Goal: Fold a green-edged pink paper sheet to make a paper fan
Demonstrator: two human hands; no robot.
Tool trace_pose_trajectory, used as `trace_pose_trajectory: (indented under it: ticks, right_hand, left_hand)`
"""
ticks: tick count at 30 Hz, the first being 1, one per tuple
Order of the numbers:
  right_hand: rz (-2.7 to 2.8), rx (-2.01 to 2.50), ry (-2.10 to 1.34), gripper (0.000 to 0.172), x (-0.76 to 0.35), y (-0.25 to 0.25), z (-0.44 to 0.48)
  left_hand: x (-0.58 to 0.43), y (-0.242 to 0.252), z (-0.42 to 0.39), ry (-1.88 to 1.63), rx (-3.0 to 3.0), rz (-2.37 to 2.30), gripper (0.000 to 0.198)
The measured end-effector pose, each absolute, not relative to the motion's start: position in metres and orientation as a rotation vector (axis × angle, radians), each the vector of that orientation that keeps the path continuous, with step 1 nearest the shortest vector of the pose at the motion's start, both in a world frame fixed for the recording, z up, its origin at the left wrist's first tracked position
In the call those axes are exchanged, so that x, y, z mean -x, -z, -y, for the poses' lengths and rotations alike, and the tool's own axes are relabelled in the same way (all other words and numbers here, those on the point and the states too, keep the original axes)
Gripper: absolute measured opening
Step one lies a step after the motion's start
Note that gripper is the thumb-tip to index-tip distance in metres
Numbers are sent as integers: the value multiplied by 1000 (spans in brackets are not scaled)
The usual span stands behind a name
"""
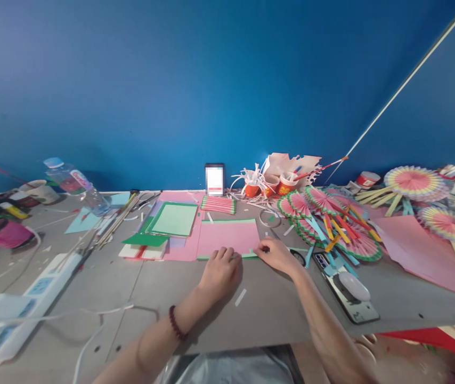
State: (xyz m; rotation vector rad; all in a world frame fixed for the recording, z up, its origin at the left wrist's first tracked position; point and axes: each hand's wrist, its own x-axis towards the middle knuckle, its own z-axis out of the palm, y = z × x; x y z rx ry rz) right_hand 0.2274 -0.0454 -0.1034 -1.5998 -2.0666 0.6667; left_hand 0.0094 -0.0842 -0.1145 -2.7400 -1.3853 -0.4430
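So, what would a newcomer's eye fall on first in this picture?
Probably the deep blue wall that fills the upper half. Next, the heap of pink and green paper fans on the right of the grey table, and at the centre the left hand and right hand, touching the near edge of a pink sheet.

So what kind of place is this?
Probably a paper-craft workspace: folded paper fans, cups of paper strips, and a pink sheet that the left hand and right hand touch.
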Motion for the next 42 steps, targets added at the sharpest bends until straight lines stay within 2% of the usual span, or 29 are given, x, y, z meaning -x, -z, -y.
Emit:
trace_pose_trajectory:
  ticks: [11,17,27,33,38,42]
  right_hand:
    - [1906,1525,-774,29,-226,93,47]
    - [1922,1383,-981,30,-217,80,54]
    - [2160,1493,-734,25,-226,90,53]
    - [2116,1669,-334,23,-232,100,46]
    - [2165,1613,-467,12,-223,93,51]
    - [2124,1806,-499,25,-223,88,54]
  left_hand:
    - [-10,115,85,398,2737,1392,30]
    - [-9,119,84,421,2727,1389,31]
    - [-8,121,84,457,2729,1377,31]
    - [-8,120,84,453,2713,1356,28]
    - [-8,121,84,496,2703,1342,30]
    - [-8,123,84,509,2696,1345,31]
